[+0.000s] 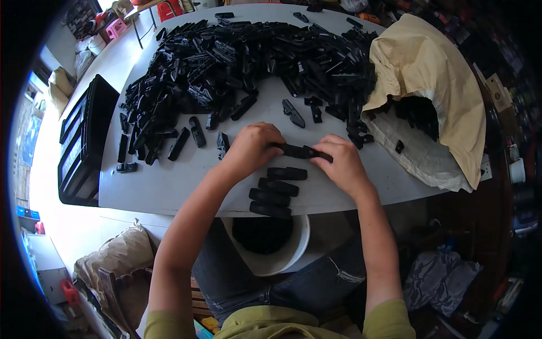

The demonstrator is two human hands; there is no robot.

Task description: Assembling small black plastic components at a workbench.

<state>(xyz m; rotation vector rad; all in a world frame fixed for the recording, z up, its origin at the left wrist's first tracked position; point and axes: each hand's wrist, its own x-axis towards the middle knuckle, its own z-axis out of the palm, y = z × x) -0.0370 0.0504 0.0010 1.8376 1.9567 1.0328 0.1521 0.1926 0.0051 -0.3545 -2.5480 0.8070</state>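
Note:
My left hand and my right hand grip the two ends of a long black plastic part just above the grey table. Below it, near the table's front edge, several similar black parts lie in a neat row. A large heap of loose black plastic parts covers the far half of the table. A few single parts lie scattered between the heap and my hands.
A tan sack lies open on the right, spilling black parts. A white bucket sits under the table edge by my knees. A black crate stands left of the table. Bags and clutter lie on the floor.

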